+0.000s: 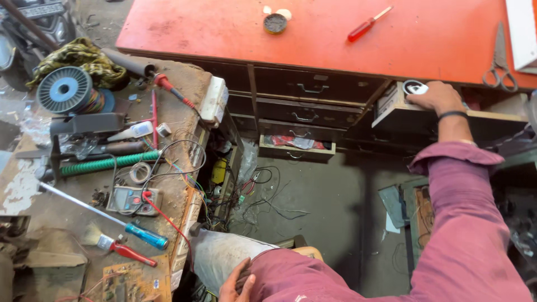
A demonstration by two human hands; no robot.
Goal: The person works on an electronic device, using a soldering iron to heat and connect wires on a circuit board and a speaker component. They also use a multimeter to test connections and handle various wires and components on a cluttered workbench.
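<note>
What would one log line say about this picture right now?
right hand: on small round white-rimmed object in open wooden drawer | left hand: resting on lap, empty | red-handled screwdriver: on orange desk top

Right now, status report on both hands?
Right hand reaching into open drawer, on a white roll. Left hand resting on lap. Nothing blocking.

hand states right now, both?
Left hand: rests on the knee, holding nothing visible.
Right hand: reaches into the open drawer, fingers on a small white round object; grip cannot be told.
</note>
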